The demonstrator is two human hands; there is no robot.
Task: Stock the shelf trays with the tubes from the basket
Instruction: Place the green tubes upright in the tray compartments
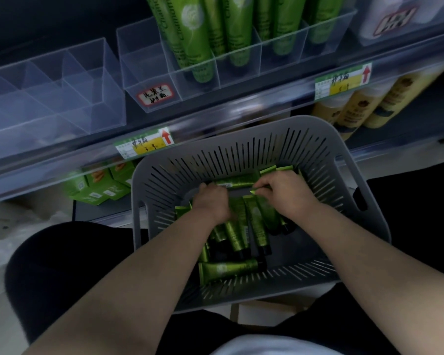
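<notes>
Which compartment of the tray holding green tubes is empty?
The leftmost compartment, the one with the red-bordered handwritten label on its front; the compartments to its right each hold upright green tubes.

Yellow bottles (364, 108) and, seemingly, green cartons (98, 187) sit well apart.

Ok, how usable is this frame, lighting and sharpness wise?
Head view: dim overall, with the lap and floor nearly black. The shelved tubes and price tag are smeared by motion blur. The left hand, right hand and loose tubes in the basket read sharper. The wide-angle lens bows the shelf rail, which carries a pale sheen.
</notes>
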